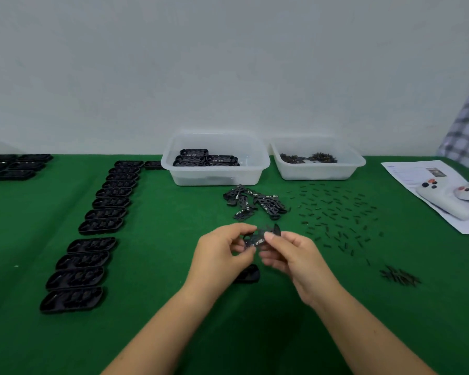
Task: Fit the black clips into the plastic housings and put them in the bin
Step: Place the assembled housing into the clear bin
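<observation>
My left hand [222, 250] and my right hand [290, 255] together pinch one flat black clip [259, 236] above the green table, at the centre of the view. A black plastic housing [248, 274] lies on the cloth just below my hands, partly hidden by them. A pile of loose black clips [255, 201] sits beyond my hands. A long column of black housings [98, 226] runs down the left side. The left clear bin [214, 174] at the back holds several finished black pieces.
A second clear bin [320, 171] at the back right holds small dark parts. Many tiny black pieces [336, 215] are scattered on the right, with a small heap [398, 276] nearer. Two white controllers [450, 198] lie on a paper sheet at far right. More housings [14, 166] sit far left.
</observation>
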